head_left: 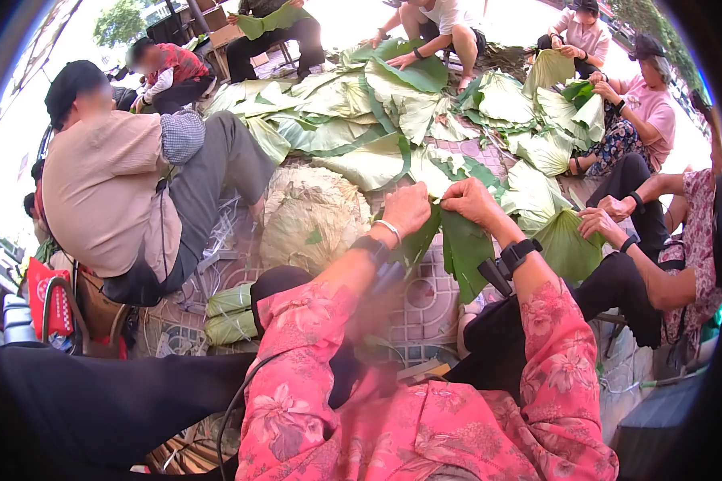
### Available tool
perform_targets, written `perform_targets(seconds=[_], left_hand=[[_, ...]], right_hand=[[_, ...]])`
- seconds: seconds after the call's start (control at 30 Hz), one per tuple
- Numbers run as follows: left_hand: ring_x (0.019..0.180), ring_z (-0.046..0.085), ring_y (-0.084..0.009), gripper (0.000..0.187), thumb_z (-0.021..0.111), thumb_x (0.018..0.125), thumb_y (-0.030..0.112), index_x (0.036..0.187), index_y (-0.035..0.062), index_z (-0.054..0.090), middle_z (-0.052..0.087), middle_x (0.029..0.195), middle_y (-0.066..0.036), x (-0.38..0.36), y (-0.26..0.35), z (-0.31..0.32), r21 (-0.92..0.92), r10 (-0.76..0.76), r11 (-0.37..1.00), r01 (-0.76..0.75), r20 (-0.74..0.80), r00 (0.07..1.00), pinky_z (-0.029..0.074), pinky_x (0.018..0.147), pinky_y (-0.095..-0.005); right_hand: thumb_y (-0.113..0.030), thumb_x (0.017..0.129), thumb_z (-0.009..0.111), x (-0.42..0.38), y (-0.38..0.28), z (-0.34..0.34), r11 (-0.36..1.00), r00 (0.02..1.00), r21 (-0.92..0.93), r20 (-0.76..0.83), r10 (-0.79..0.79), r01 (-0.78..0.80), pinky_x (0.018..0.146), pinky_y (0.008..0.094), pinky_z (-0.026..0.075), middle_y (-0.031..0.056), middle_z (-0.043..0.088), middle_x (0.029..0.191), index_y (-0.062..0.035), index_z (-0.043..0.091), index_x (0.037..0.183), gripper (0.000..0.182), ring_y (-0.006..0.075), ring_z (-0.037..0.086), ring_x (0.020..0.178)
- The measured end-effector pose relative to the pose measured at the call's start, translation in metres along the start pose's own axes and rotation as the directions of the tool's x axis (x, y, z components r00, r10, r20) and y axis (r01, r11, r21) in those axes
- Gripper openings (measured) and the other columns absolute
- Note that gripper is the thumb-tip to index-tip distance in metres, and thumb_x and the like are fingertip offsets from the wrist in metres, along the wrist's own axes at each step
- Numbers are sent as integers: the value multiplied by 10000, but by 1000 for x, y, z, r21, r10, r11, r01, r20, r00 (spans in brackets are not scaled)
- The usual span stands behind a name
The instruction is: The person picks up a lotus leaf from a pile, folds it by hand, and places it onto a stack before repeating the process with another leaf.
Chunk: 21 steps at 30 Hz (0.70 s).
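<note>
Out in front of me, my left hand (407, 208) and my right hand (472, 200) are raised close together, with a small gap between them. Both pinch the upper edge of a large green lotus leaf (467, 252), whose flaps hang down below my fingers. A pale bracelet and a dark band circle my left wrist; a dark band is on my right. Just left of my left hand sits a round, flat stack of dried, tan leaves (313, 216). Beyond my hands spreads a heap of loose lotus leaves (341, 128), pale undersides showing.
Green rolled bundles (231, 313) lie on the paved ground (425, 297) by my left knee. A seated person (112, 184) is close on the left. At right, a neighbour's hands (606, 220) hold another leaf (569, 244). Several more people sit around the heap. A red bag (50, 297) stands far left.
</note>
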<state>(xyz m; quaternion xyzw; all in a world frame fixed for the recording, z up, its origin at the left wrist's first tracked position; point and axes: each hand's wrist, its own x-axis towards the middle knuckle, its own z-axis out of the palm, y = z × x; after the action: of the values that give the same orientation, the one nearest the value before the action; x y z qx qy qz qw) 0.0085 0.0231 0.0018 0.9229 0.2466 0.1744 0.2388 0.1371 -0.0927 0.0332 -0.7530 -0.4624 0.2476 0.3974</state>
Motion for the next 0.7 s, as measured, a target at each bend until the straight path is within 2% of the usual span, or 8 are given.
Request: perform_targets(seconds=[0.03, 0.13, 0.23, 0.33, 0.43, 0.57, 0.67, 0.7], left_hand=[[749, 606, -320, 89, 567, 732, 139, 808, 92, 567, 605, 704, -140, 0, 0, 0, -49, -29, 998, 30, 17, 999, 448, 729, -422], [772, 615, -305, 132, 608, 725, 169, 817, 96, 548, 614, 726, -116, -9, 10, -8, -9, 108, 994, -108, 49, 993, 438, 675, -422], [756, 615, -298, 152, 627, 715, 152, 822, 92, 537, 616, 727, -94, -10, 8, 4, 160, 192, 969, -186, -20, 981, 413, 649, -414], [747, 612, -280, 177, 627, 709, 129, 852, 89, 532, 615, 730, -80, -10, 7, 11, 270, 232, 941, -202, -81, 969, 394, 669, -419], [748, 606, -270, 208, 615, 706, 110, 890, 91, 521, 613, 742, -72, -12, 6, 8, 294, 248, 934, -203, -124, 961, 371, 679, -430], [773, 603, -259, 231, 586, 707, 109, 927, 86, 520, 618, 790, -71, -18, 6, -1, 326, 204, 928, -179, -42, 978, 369, 691, -435], [774, 604, -255, 237, 577, 704, 118, 937, 104, 532, 620, 785, -65, -28, -4, 3, 298, 235, 930, -215, -32, 972, 375, 724, -439], [749, 608, -260, 241, 575, 701, 122, 941, 121, 548, 618, 756, -70, -31, -10, 7, 331, 296, 909, -253, -85, 951, 401, 703, -420]], right_hand=[[-97, 655, 659, 0, 3, 0, 1000, 1000, -7, -15, -6, 6, 551, 271, 461, 57, 626, 599, -23, 694, 726, 108, 111, 555, 541], [-120, 651, 649, 0, 6, -1, 970, 991, -207, -8, -134, 130, 585, 315, 484, 95, 642, 647, -68, 695, 726, 103, 189, 608, 583], [-153, 648, 637, -9, -3, 3, 869, 985, -473, -12, -170, 144, 638, 368, 497, 117, 648, 719, -108, 691, 727, 105, 274, 627, 687], [-169, 651, 627, -8, -3, 9, 760, 981, -625, 55, -186, 179, 667, 393, 498, 119, 651, 760, -123, 689, 741, 118, 308, 622, 756], [-169, 642, 637, -10, -8, 8, 788, 988, -596, 109, -111, 154, 675, 393, 496, 117, 652, 768, -118, 688, 736, 119, 307, 622, 772], [-221, 650, 678, -12, -3, 10, 852, 984, -495, 132, -122, 172, 664, 373, 493, 116, 651, 736, -104, 691, 785, 179, 288, 625, 713], [-237, 641, 694, -15, 7, 22, 867, 976, -464, 196, -98, 180, 667, 373, 492, 123, 650, 741, -78, 686, 792, 219, 286, 624, 714], [-242, 638, 699, -14, 11, 28, 862, 970, -468, 227, -93, 192, 667, 374, 491, 127, 649, 741, -69, 683, 793, 233, 287, 624, 716]])
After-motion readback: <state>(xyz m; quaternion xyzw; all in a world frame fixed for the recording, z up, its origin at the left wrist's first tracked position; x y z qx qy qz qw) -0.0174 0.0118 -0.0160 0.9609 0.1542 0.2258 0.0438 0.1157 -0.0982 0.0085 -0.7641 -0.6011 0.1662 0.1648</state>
